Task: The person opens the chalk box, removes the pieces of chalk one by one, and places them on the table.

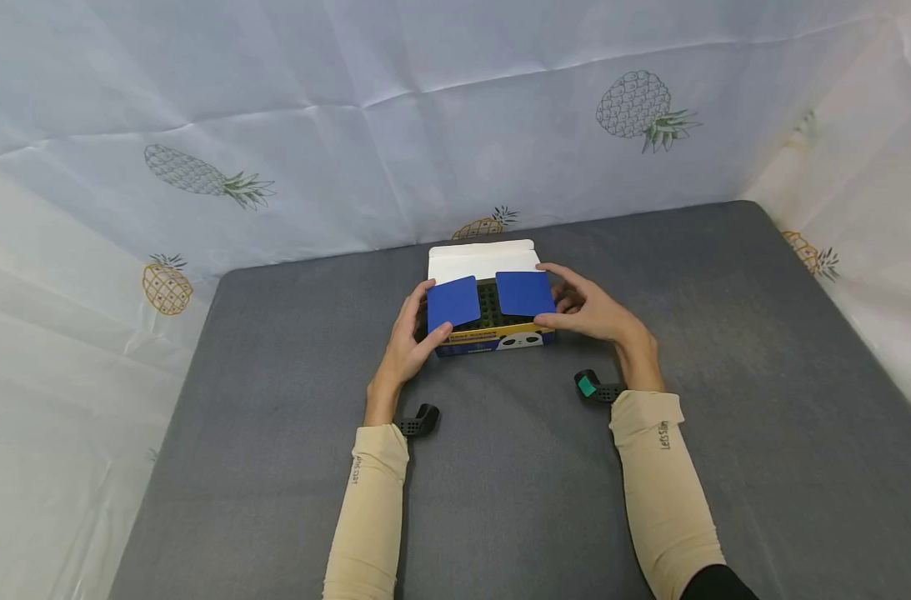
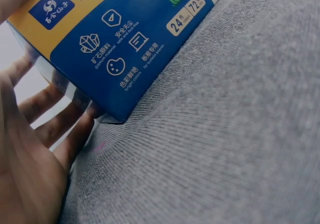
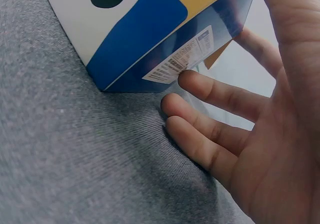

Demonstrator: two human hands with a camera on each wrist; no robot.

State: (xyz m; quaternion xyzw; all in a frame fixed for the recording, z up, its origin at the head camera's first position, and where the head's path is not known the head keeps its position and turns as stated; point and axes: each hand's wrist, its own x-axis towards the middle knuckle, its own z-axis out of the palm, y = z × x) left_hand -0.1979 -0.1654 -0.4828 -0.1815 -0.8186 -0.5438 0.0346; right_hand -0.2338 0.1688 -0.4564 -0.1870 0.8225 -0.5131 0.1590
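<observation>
A blue and yellow chalk box point(image 1: 488, 340) with a panda on its front stands on the grey table. Its white-lined lid point(image 1: 483, 261) is raised at the back. Two blue side flaps point(image 1: 526, 294) lie partly over a dark, holed insert point(image 1: 488, 302). My left hand point(image 1: 402, 346) holds the left end, thumb at the front edge, fingers along the side. At the right end, my right hand point(image 1: 596, 310) has its thumb near the front corner and its index finger at the back corner. A barcode label point(image 3: 182, 58) shows beside the right fingertips.
Grey cloth covers the table point(image 1: 500, 500). Behind it hangs a pale curtain point(image 1: 395, 142) printed with pineapples, close to the box's raised lid. Black wrist devices point(image 1: 420, 421) sit on both wrists, over beige sleeves point(image 1: 368, 517).
</observation>
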